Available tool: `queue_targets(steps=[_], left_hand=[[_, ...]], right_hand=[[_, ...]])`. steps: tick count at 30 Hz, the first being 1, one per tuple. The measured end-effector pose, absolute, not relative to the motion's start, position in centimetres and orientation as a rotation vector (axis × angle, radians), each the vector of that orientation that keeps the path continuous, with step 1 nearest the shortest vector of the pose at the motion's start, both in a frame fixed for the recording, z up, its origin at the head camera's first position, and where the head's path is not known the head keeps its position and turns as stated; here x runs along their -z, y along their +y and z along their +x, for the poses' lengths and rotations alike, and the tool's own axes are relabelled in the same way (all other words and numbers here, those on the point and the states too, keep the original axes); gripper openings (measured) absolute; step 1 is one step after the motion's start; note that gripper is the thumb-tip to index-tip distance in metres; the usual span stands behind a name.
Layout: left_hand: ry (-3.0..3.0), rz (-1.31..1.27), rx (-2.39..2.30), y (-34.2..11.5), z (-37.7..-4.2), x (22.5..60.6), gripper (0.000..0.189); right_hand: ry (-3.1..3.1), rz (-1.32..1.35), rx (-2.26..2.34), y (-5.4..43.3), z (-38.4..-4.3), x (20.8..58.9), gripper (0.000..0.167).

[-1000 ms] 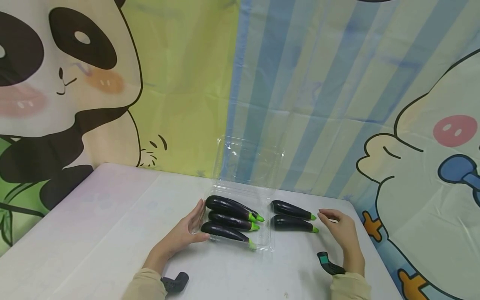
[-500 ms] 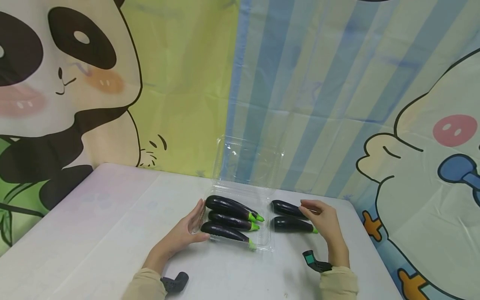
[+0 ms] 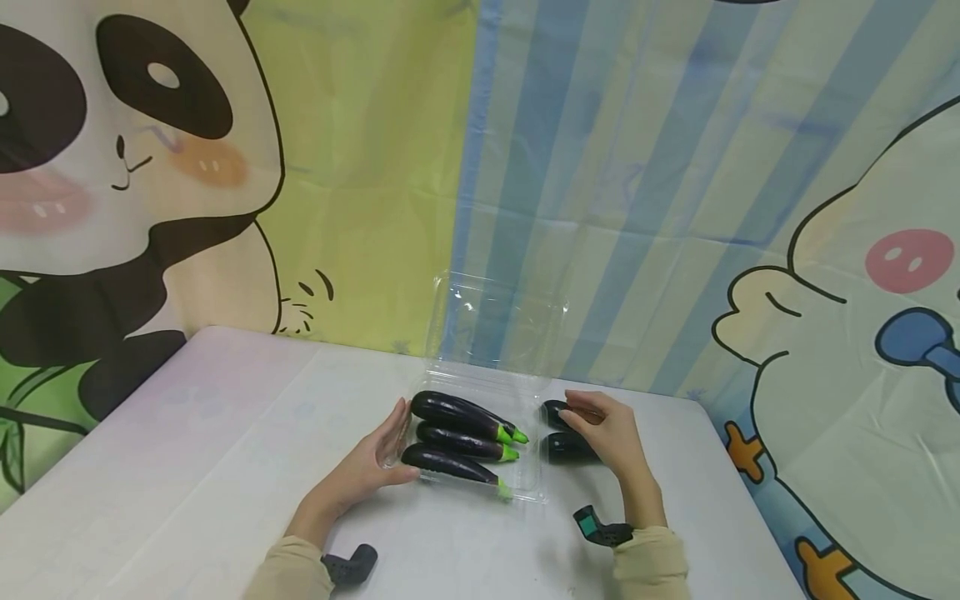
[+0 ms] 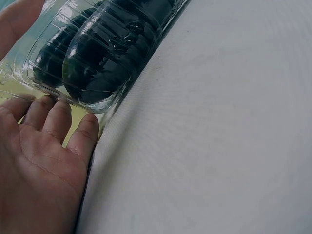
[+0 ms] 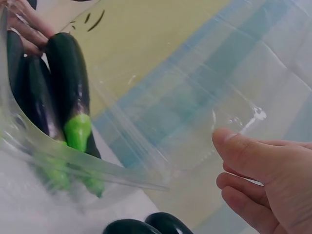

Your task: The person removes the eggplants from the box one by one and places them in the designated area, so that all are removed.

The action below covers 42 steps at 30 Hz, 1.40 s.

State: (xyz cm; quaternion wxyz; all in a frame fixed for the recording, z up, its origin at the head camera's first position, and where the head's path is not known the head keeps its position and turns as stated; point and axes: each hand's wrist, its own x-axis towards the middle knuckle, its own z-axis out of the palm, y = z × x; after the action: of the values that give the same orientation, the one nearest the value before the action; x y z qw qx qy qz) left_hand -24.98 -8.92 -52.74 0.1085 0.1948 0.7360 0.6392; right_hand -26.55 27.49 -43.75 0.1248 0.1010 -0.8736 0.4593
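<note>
A clear plastic clamshell box (image 3: 536, 479) stands on the table with several dark eggplants (image 3: 453, 468) lying inside, green stems to the right. My left hand (image 3: 371, 458) holds the box's left end, thumb at the near corner. In the left wrist view its fingertips (image 4: 87, 124) touch the clear wall. Two more eggplants lie side by side right of the box: a rear one (image 3: 553, 412) and a front one (image 3: 570, 448). Over their stem ends hovers my right hand (image 3: 611, 429), fingers loosely bent; the right wrist view shows nothing between thumb and fingers (image 5: 243, 190).
The box's clear lid (image 3: 498, 321) stands raised at the back, before a cartoon-print curtain (image 3: 637, 208). White table surface (image 3: 465, 550) spreads in front of the box. A dark wrist device (image 3: 600, 529) juts from the right sleeve.
My right hand has moved left, from beside the stem tips to over the two loose eggplants, and now covers their right ends. The left hand and box have stayed put.
</note>
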Motion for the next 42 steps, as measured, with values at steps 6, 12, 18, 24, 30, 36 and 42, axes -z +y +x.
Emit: queue_targets(steps=[6,12,18,24,30,36,42], left_hand=[[2.165,0.579,-1.876,-8.9,-25.0,52.7,0.111],[2.176,0.571,-1.863,-9.0,-25.0,52.8,0.111],[2.179,0.569,-1.865,-9.0,-25.1,52.9,0.112],[2.167,0.585,-1.882,-9.0,-25.1,53.0,0.111],[2.164,0.61,-1.888,-9.0,-25.2,53.1,0.111],[2.159,0.613,-1.892,-9.1,-25.2,53.2,0.111],[2.166,0.606,-1.888,-9.1,-25.2,53.1,0.11]], right_hand=[[-2.562,0.314,-1.342,26.6,-27.4,45.3,0.039],[-2.588,0.383,-1.305,25.6,-27.8,46.2,0.038],[-2.626,0.4,-1.289,24.2,-27.8,46.7,0.041],[-2.662,0.43,-1.255,23.0,-27.9,47.2,0.04],[-2.713,0.51,-1.143,22.1,-27.7,47.5,0.038],[-2.726,0.565,-1.036,21.7,-27.6,47.7,0.037],[-2.739,0.605,-0.902,21.3,-27.5,47.9,0.034]])
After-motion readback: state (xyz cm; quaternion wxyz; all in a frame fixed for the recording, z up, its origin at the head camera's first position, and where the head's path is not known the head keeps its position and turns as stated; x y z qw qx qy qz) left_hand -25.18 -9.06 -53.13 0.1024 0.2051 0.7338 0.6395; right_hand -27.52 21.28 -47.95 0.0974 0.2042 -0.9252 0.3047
